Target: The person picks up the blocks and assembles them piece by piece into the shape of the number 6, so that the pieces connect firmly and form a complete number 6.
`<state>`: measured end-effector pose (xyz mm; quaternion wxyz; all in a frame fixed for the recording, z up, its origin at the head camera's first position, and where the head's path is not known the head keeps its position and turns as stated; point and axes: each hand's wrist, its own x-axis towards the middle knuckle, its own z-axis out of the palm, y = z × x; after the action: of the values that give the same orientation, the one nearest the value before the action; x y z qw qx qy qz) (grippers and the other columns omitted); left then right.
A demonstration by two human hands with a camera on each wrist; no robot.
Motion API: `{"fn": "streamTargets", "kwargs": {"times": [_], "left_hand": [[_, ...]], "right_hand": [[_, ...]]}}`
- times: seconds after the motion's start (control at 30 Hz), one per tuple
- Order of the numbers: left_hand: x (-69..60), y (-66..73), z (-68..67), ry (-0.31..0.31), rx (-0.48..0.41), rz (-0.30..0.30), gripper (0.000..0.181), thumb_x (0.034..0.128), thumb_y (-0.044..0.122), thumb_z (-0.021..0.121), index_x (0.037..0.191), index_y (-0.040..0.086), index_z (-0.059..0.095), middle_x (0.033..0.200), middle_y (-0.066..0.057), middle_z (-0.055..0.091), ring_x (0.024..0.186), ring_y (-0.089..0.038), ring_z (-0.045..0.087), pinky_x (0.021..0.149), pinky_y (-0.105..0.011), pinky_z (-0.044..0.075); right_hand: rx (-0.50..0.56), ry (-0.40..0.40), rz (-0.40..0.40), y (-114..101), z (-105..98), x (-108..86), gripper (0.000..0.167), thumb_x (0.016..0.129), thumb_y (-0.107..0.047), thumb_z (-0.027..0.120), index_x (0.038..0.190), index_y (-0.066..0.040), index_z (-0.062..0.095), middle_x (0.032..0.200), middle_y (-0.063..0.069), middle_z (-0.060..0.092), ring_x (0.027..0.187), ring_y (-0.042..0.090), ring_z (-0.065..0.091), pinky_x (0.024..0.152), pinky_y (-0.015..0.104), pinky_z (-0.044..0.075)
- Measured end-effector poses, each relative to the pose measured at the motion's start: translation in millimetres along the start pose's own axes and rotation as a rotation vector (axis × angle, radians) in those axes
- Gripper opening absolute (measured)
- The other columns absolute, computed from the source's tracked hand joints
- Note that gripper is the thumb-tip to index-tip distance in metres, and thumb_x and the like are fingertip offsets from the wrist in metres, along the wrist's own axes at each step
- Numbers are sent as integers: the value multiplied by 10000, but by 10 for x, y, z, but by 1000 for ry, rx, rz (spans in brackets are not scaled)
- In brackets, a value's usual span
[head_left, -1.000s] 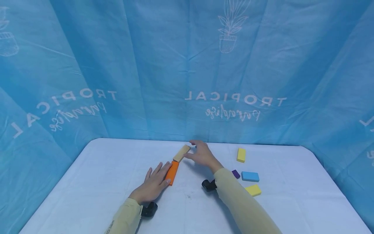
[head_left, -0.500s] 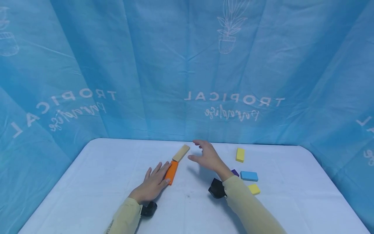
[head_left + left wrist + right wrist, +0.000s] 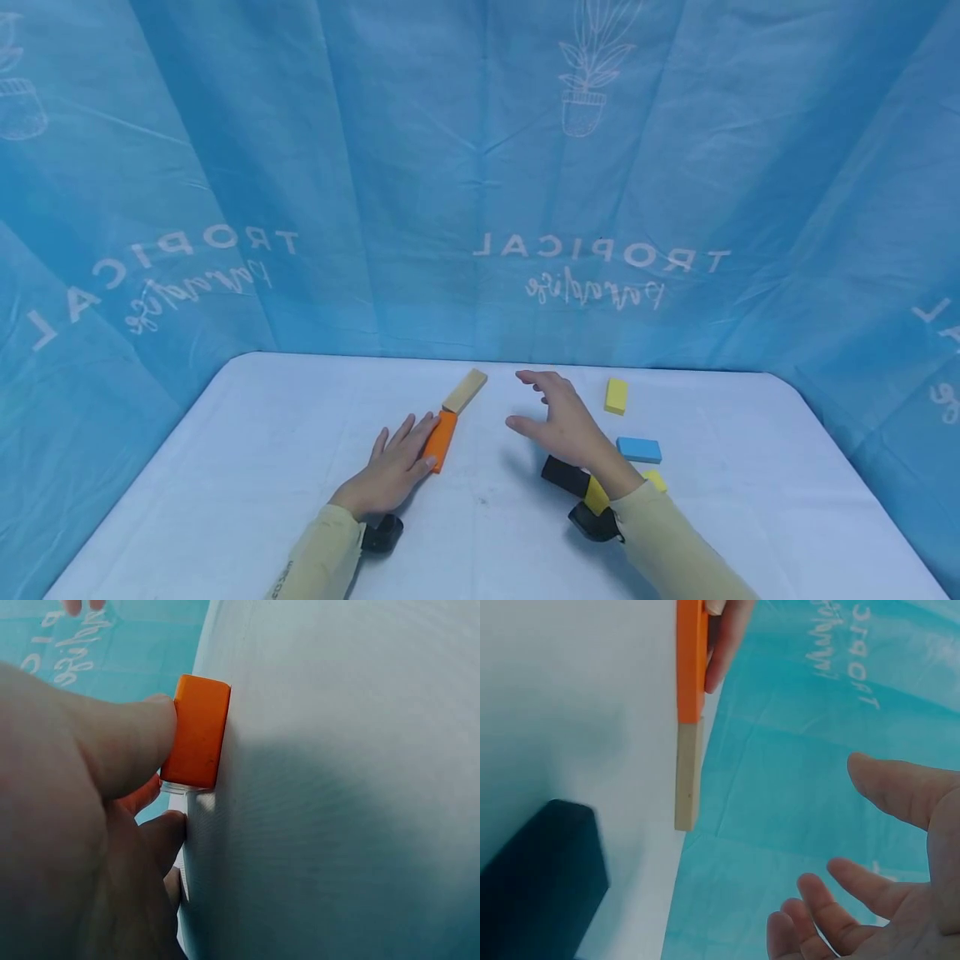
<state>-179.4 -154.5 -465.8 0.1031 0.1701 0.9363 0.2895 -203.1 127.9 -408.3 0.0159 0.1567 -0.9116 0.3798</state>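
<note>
Orange block (image 3: 444, 442): flat on the table, left of middle, under the left hand; its far end meets the wooden block.
Curtain (image 3: 420, 150): blue, wrinkled, printed with white lettering and a potted plant, hanging behind and at both sides.
Table (image 3: 750, 492): covered in white, bearing all the blocks.
Sleeves (image 3: 682, 550): pale, one on each forearm, with a black camera (image 3: 595, 523) at each wrist.
Left hand (image 3: 386, 472): outstretched, fingers spread, index finger and thumb laid against the orange block, not curled round it; it seems to steady it.
Right hand (image 3: 561, 423): holding nothing, thumb and fingers loosely apart in the air. A second ago its thumb was at the wooden block; it has since drawn back rightward, well clear.
Wooden block (image 3: 464, 390): slants away from the orange block, end to end at a slight bend. It lies alone after the release, so its placing looks finished for now, while the left hand's hold suggests the row is still being kept in line.
Loose blocks: a blue block (image 3: 639, 451) and a yellow block (image 3: 616, 396) at the right; a dark block (image 3: 565, 476), newly uncovered by the arm's retreat, with more yellow pieces (image 3: 597, 496) beside and behind the right wrist, partly hidden.
</note>
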Motion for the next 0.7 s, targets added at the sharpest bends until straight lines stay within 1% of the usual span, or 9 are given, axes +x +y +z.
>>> {"fn": "streamTargets", "kwargs": {"times": [0.27,0.47,0.7], "left_hand": [[7,3,6,-2,1,-25,645,1069,343,485,1608,90,235,1656,-110,232,1541,-349,68,1196,-595,-68],[10,-17,6,2,-3,-11,642,1071,361,475,1608,96,242,1658,-110,226,1540,-351,77,1197,-599,-55],[-7,1,-28,0,-26,-12,646,1075,388,454,1609,98,236,1655,-125,228,1539,-348,87,1199,-597,-45]], "right_hand": [[-24,19,-17,86,-69,-255,645,875,-286,792,1448,-161,525,1427,75,524,1260,307,515,985,485,509],[-35,11,-32,151,-122,-439,637,869,-263,797,1437,-142,534,1407,85,535,1236,329,520,960,502,505],[-43,-20,4,265,-183,-637,605,894,-284,780,1433,-159,534,1407,74,536,1280,317,493,1016,568,453]]}}
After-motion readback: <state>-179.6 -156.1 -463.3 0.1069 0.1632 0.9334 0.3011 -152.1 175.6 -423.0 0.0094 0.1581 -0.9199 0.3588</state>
